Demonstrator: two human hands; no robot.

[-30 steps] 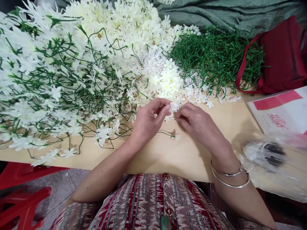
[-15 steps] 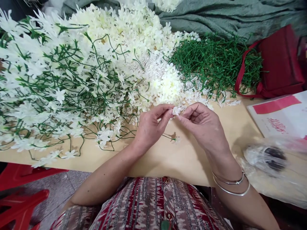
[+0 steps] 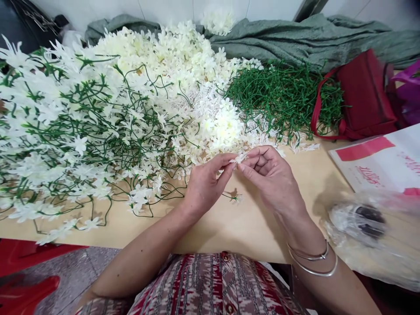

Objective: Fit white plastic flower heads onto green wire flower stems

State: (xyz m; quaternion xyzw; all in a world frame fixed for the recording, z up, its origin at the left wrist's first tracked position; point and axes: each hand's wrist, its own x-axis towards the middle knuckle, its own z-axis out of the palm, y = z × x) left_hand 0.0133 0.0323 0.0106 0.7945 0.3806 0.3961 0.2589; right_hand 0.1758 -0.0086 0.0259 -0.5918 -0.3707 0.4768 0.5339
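A small white artificial flower piece (image 3: pixel 241 157) is pinched between both hands, just above the front of the table. My left hand (image 3: pixel 210 181) grips it from the left with thumb and forefinger. From the right, my right hand (image 3: pixel 274 179) pinches it the same way, its other fingers curled. Fingertips cover much of the piece. Just beyond the hands lies a heap of loose pale-yellow blossoms (image 3: pixel 223 124). Beneath the left hand's fingers, a green stem tip (image 3: pixel 234 198) rests on the table.
White flowers on green stems (image 3: pixel 98 127) fill the left. A pile of green stems (image 3: pixel 278 96) lies at the back right, beside a red bag (image 3: pixel 365 94). A printed white paper bag (image 3: pixel 367 157) and clear plastic wrapping (image 3: pixel 377 236) are at the right. Green cloth (image 3: pixel 295 41) runs behind.
The view has tilted up slightly, so the scene sits lower. My right fingertips have come closer to the left ones, and the white piece is turned and more covered.
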